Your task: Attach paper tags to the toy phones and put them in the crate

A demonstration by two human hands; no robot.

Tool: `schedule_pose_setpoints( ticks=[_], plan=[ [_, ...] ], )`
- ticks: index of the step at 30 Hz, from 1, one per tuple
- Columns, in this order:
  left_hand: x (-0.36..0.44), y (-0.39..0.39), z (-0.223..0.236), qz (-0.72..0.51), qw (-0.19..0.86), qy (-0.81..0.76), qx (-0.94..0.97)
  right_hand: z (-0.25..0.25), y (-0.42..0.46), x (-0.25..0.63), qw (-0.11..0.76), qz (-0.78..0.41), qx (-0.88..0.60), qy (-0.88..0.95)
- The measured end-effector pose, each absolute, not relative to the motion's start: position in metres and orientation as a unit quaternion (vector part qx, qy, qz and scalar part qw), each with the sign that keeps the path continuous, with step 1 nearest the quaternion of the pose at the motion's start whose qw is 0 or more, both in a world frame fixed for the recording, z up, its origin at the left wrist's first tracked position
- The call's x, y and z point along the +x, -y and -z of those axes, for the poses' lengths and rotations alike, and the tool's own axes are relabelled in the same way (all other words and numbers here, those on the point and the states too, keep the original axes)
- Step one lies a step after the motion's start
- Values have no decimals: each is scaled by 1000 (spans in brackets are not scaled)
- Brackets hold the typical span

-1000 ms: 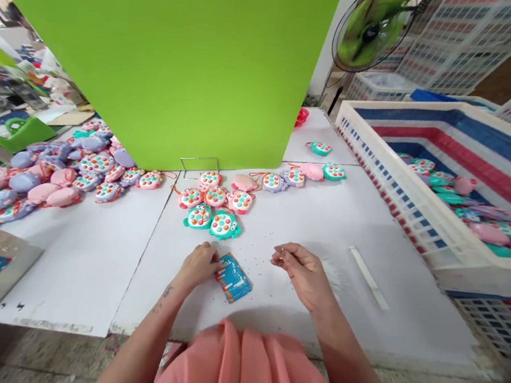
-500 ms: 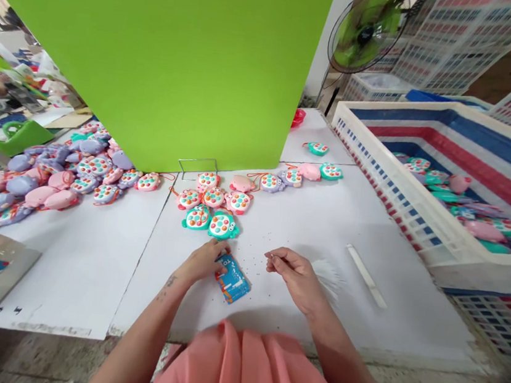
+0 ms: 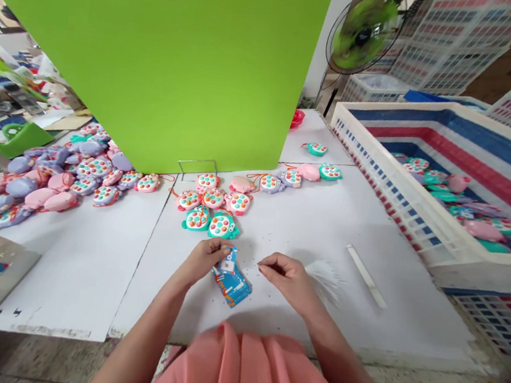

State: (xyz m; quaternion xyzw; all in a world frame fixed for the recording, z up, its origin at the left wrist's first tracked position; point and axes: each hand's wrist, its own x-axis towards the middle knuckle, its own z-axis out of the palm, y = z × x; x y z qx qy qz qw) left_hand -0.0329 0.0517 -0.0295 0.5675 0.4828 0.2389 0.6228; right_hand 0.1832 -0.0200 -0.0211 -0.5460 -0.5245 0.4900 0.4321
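My left hand (image 3: 203, 258) pinches the top end of a small blue printed card (image 3: 232, 279) and tilts it up off the white table (image 3: 307, 223). A few centimetres to its right, my right hand (image 3: 285, 275) has its fingers curled in a pinch on something too small to make out. A bundle of thin clear plastic ties (image 3: 328, 275) lies just right of that hand. Just beyond both hands sits a cluster of pink and teal toy game consoles (image 3: 211, 208).
A large pile of purple and pink toys (image 3: 47, 175) covers the table's left. A green board (image 3: 174, 51) stands behind. A white crate (image 3: 424, 218) with more toys sits right. A white strip (image 3: 365, 274) lies near it. A fan (image 3: 361, 33) stands behind.
My left hand has lifted the card's top end so its back shows. My right hand has moved left, closer to the card.
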Motion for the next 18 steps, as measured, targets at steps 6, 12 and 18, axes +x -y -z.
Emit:
schedule_pose_setpoints(
  ticks=[6,12,18],
  plan=[
    [-9,-40,11,-246,666,-469,525,16,20,168,406,-328,-579,626],
    [-4,-37,5,-243,672,-462,525,21,20,165,363,-212,-612,670],
    [2,-29,10,-263,602,-467,592,23,21,160,325,-127,-661,664]
  ],
)
